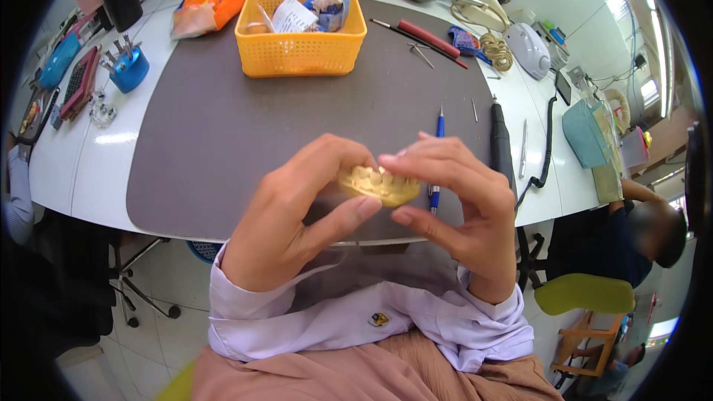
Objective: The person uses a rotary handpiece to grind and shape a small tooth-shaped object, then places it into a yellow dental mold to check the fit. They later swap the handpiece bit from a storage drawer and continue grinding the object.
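Observation:
A yellow plaster dental model with pale teeth is held up above the front edge of the grey mat. My left hand grips its left end between thumb and fingers. At the right end, my right hand has its fingers on the teeth and its thumb by the base. Parts of the model are hidden behind my fingers. Just behind my right hand, a blue pen-like tool lies on the mat, partly covered. Farther right rests a black handpiece with a coiled cord.
A yellow basket holding papers and bags stands at the back of the grey mat. A blue bur holder sits at left. A white machine stands at back right. One person sits at right, another at far left.

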Available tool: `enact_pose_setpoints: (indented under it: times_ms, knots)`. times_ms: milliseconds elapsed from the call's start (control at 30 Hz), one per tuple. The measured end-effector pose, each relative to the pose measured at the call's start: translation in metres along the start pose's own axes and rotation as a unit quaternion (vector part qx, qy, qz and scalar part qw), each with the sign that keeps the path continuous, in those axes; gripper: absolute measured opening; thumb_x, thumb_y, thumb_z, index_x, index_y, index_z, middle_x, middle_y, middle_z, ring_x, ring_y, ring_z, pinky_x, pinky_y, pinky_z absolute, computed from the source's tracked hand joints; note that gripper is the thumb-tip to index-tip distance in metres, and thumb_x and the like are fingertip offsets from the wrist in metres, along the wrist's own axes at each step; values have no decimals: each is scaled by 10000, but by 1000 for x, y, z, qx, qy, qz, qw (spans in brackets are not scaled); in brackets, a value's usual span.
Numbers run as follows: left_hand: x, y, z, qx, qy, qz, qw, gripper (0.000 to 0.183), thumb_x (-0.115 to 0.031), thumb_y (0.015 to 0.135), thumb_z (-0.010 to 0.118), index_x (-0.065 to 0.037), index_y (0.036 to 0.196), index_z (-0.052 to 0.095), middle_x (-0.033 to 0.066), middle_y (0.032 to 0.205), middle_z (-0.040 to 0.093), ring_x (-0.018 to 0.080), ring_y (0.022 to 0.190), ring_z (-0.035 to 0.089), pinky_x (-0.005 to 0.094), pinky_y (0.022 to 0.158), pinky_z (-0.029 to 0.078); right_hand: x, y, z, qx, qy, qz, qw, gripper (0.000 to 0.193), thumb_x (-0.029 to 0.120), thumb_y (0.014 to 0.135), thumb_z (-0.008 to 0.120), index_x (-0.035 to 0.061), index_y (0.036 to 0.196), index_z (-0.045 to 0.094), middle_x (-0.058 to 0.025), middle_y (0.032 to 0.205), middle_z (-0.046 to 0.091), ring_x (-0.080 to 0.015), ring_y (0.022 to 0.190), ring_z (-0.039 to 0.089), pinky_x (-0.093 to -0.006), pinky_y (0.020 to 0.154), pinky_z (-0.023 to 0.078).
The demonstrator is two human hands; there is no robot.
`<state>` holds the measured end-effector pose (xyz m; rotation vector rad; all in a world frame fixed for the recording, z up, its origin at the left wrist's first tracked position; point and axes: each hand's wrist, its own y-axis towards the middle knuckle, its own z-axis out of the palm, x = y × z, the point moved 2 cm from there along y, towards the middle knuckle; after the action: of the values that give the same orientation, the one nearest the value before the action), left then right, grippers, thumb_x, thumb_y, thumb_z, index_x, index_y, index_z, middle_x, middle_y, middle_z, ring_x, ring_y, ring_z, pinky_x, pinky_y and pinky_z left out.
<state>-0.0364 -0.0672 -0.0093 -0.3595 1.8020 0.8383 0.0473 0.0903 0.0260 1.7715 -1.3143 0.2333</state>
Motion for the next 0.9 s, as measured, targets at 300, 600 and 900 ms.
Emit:
enact_pose_setpoints:
  times_ms: [300,600,900]
  knots:
    - [0,-7,-9,105,-83,79,988,262,-88,850,550,3,1078,459,109,1048,462,172,913,484,258,749,426,15,-4,3,-25,82,-4,996,340,35,600,771,36,919,654,-73,834,635,-220,781,599,-298,708,480]
    - [-2,-15,-3,68,-113,110,985,263,-52,836,531,12,1080,457,140,1077,448,201,953,467,290,832,390,35,-7,8,-67,96,38,992,297,25,645,746,48,919,632,-60,895,628,-228,847,592,-326,749,459]
    - [-6,-14,0,45,-19,134,990,283,-55,805,592,13,1052,472,163,1046,476,243,921,506,312,803,422,34,-10,0,-50,66,68,994,187,56,707,700,58,879,628,-36,894,651,-230,896,607,-352,865,408]
